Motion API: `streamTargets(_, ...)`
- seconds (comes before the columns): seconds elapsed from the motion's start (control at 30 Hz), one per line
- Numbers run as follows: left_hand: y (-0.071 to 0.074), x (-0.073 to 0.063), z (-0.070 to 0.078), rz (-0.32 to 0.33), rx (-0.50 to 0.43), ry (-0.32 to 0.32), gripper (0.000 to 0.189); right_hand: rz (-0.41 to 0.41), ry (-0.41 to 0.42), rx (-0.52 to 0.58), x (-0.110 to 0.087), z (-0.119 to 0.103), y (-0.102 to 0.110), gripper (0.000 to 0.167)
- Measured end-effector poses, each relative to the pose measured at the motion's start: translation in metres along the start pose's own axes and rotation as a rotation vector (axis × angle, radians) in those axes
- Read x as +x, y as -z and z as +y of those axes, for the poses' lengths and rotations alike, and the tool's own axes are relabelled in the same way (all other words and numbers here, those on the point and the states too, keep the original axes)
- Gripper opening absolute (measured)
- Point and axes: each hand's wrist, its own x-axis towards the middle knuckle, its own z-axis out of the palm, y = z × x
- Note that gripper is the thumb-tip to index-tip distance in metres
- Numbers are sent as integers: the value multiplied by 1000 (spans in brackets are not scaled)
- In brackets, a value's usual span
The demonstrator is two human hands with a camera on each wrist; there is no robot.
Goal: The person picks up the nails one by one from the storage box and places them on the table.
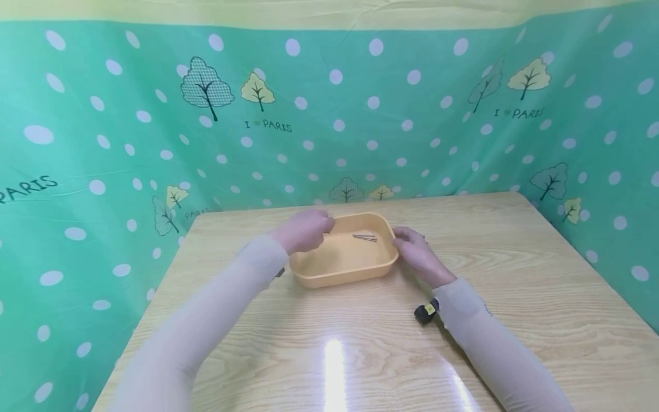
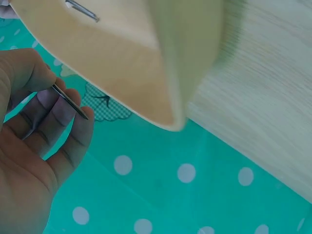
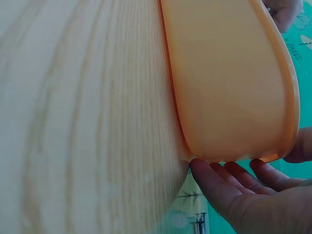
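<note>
A shallow orange plastic tray [image 1: 345, 278] sits on the table with a few thin metal nails [image 1: 365, 237] lying inside toward its right. My left hand [image 1: 306, 230] is over the tray's left end. In the left wrist view, its thumb and fingers pinch a dark metal nail [image 2: 70, 102], apart from the tray wall. Another nail [image 2: 83, 10] shows on the tray floor there. At the tray's right end my right hand [image 1: 419, 256] grips the rim. The right wrist view has its fingertips against the outer wall and the thumb [image 3: 298, 145] at the rim.
The light wood table [image 1: 288, 355] spreads around the tray. A green dotted cloth [image 1: 334, 114] hangs behind it and at both sides. A small black device [image 1: 426, 312] is by the right wrist.
</note>
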Motion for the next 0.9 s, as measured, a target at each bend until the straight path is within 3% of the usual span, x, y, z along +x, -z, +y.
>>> streamTargets(0.27, -1, -16, -15, -7, 35, 27, 29, 5, -3, -17, -1, -2, -1, 49)
streamTargets(0.6, -3, -35, -40, 37, 34, 54, 27, 14, 2, -13, -2, -4, -1, 49)
streamTargets(0.9, -16, -52, -69, 83, 70, 68, 28, 18, 5, -1, -1, -3, -1, 47)
